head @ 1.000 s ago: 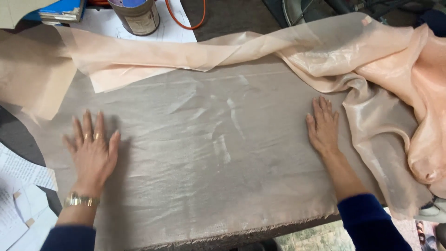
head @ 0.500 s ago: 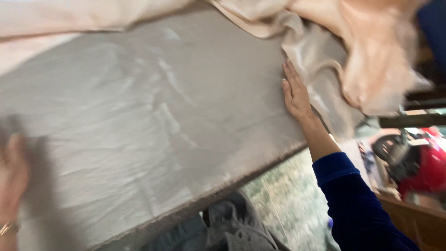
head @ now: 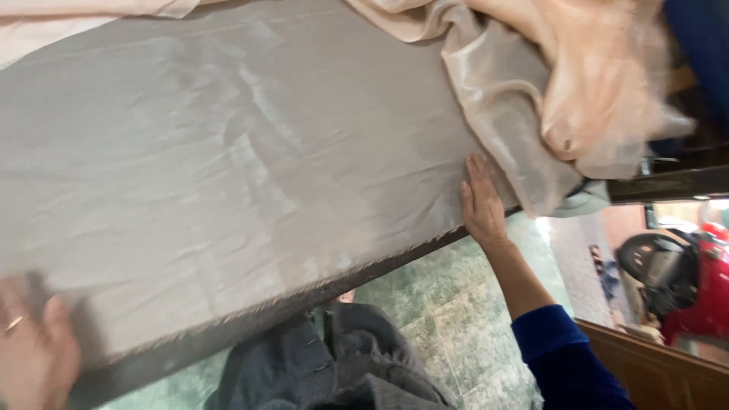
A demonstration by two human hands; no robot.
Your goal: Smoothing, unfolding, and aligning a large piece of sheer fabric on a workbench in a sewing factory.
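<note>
A sheet of thin, shiny peach-beige fabric (head: 228,167) lies flat over a table, its frayed front edge (head: 304,292) hanging at the table's rim. My right hand (head: 482,205) rests flat, fingers together, on the fabric near the front right corner, beside a bunched heap of the same peach fabric (head: 577,99). My left hand (head: 34,353), blurred and with a ring on one finger, presses on the fabric at the bottom left edge. Neither hand grips anything.
Green tiled floor (head: 440,319) and my dark grey trousers (head: 357,372) show below the table edge. A red and black scooter (head: 683,288) stands at the right, past a wooden sill (head: 653,364). A dark bar (head: 668,182) juts out at the table's right end.
The view has swung down and right, so floor and scooter show. My right hand has slid nearer the front edge. My left hand sits at the frame's corner.
</note>
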